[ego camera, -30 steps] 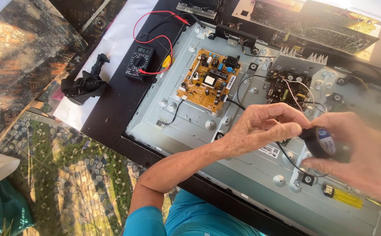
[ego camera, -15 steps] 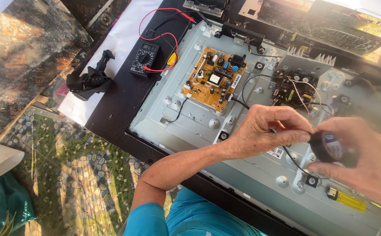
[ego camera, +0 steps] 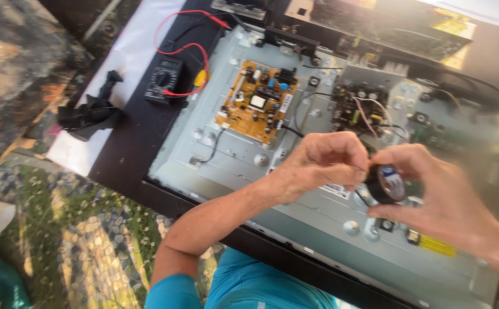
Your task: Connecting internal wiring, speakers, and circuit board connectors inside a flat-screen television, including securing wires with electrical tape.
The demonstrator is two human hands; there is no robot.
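A roll of black tape (ego camera: 388, 184) sits between the fingers of my right hand (ego camera: 441, 203), above the grey metal back of an opened flat screen (ego camera: 243, 163). My left hand (ego camera: 324, 163) is curled up against the roll's left side, its fingertips pinching at the roll's edge. A thin black wire (ego camera: 364, 197) hangs below the roll. Both hands hover over the chassis near a white label sticker (ego camera: 336, 190).
A yellow circuit board (ego camera: 258, 102) and a darker board (ego camera: 357, 107) are mounted on the chassis. A black multimeter (ego camera: 163, 80) with red leads lies at the left on the dark table, beside black gloves (ego camera: 89, 111) on a white sheet. Patterned flooring lies below.
The view has shifted, so the chassis sits lower and more to the right. My hands have stayed together on the tape roll, now seen closer to the frame's centre.
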